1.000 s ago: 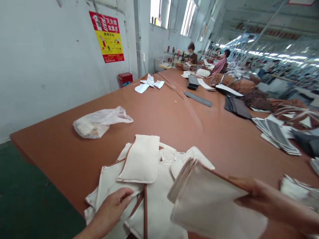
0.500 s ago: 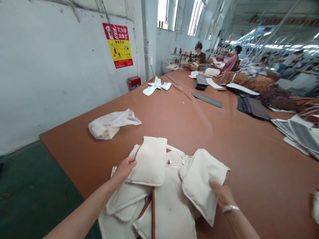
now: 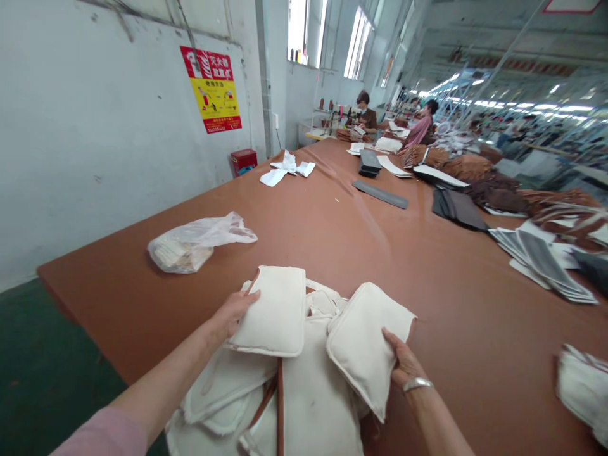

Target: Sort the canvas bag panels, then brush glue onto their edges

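hands apart, each pinching a cream piece. left hand (image 3: 237, 308): thumb over the 9 o'clock edge of the left panel (image 3: 275, 313); panel lies at the hand's 3 o'clock. right hand (image 3: 403, 360): thumb on the right panel (image 3: 363, 339), which sits at the hand's 10 o'clock, turned askew; fingers beneath hidden, layer count cannot be told.

progress, as judged: seams look finished on both panels, but neither is set apart from the pile (image 3: 320, 386) at 6 o'clock. pieces there overlap loosely; much handling seems left. plastic bag (image 3: 180, 252) untouched, 10 o'clock from pile, on brown table (image 3: 456, 304).
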Action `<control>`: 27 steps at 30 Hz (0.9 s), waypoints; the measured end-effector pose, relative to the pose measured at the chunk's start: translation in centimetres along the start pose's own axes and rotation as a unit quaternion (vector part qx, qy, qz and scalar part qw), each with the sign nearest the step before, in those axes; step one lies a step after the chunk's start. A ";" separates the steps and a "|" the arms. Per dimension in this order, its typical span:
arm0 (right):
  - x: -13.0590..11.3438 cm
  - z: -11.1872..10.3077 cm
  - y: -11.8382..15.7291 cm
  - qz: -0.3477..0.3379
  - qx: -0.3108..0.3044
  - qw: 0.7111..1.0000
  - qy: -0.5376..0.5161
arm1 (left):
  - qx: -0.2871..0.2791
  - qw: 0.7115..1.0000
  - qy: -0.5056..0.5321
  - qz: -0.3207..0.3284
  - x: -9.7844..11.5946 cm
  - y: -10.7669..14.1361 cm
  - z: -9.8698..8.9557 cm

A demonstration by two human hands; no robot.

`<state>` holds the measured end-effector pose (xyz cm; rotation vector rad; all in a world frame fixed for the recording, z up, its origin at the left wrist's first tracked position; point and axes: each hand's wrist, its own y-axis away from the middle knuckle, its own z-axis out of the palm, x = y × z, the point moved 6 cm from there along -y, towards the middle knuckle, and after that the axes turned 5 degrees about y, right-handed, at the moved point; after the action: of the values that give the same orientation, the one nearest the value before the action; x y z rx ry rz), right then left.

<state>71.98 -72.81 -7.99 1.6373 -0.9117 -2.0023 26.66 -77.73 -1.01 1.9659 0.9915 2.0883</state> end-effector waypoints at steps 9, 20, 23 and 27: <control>-5.8 -0.4 7.9 -0.112 -0.081 0.989 0.051 | -0.002 0.978 -0.110 0.175 11.6 9.7 1.1; -4.0 -1.8 18.6 -0.227 -0.175 0.942 0.177 | -0.271 0.871 -0.321 0.255 -0.1 26.4 28.3; -2.6 -3.3 18.8 -0.259 -0.132 0.929 0.228 | -0.311 0.872 -0.281 0.252 -4.1 28.1 30.2; -3.7 -5.6 21.0 -0.319 -0.070 0.888 0.323 | -0.293 0.852 -0.313 0.302 -5.8 28.1 26.4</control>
<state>76.26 -86.51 8.71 2.4947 0.0326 -1.5793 61.77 -92.53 7.29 2.4667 -0.3943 1.4375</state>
